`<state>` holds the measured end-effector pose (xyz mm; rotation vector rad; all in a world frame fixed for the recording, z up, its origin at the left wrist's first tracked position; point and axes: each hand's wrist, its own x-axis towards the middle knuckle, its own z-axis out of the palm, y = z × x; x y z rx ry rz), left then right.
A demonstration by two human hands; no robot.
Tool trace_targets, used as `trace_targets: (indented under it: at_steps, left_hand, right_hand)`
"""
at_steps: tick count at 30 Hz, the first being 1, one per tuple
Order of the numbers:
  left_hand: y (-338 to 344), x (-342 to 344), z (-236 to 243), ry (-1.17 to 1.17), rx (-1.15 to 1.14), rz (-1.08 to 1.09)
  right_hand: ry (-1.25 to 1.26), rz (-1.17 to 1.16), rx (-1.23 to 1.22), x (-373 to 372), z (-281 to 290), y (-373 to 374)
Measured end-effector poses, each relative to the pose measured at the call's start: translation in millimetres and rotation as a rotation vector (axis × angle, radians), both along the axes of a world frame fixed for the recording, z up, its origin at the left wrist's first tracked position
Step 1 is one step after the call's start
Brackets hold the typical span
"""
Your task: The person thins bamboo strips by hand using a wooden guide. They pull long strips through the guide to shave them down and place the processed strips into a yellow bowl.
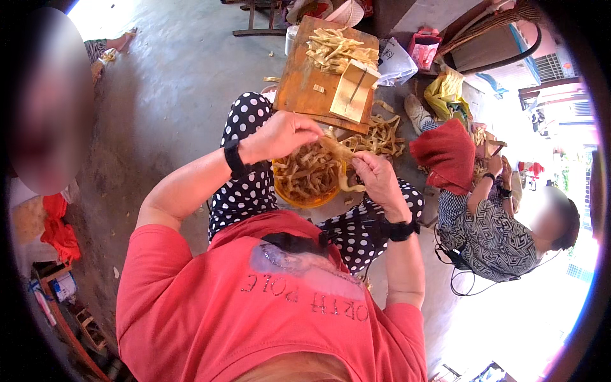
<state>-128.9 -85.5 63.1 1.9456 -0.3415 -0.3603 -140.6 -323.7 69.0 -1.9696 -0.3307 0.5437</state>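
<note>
Between my two hands stretches a limp, pale yellow-brown strip (337,148), perhaps a dried vegetable. One end is pinched in the fingers of my left hand (283,135). The fingers of my right hand (380,178) grip it further along, with a curled tail hanging below. Both hands are above a yellow basin (307,204) between my knees, heaped with browner strips (305,172). Just beyond stands a low wooden table (294,86). It bears a pile of paler strips (340,49) and a light-coloured slab (354,92) with a thin dark bar across it.
More strips (385,135) lie right of the basin. To the right sits another person (490,235) with a red cloth (445,156) over the knees. A yellow bag (447,92) and white bag (396,62) stand beyond. Another person (48,102), blurred, is at far left.
</note>
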Motion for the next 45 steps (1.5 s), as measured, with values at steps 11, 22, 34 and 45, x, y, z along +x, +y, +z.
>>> trace_targets:
  at_steps: [11, 22, 34, 45]
  left_hand:
    - [-15, 11, 43, -0.233, 0.258, -0.656]
    - [-32, -21, 2, 0.294, -0.768, -0.024]
    - [-49, -40, 1, -0.648, 0.042, -0.083]
    - [-67, -45, -20, -0.168, -0.137, 0.05]
  right_hand:
    - [-0.208, 0.171, 0.027, 2, 43, 10]
    - [0.676, -0.378, 0.538, -23, -7, 30]
    - [0.968, -0.328, 1.153, -33, -32, 36]
    - [0.186, -0.669, 0.834, -28, -17, 38]
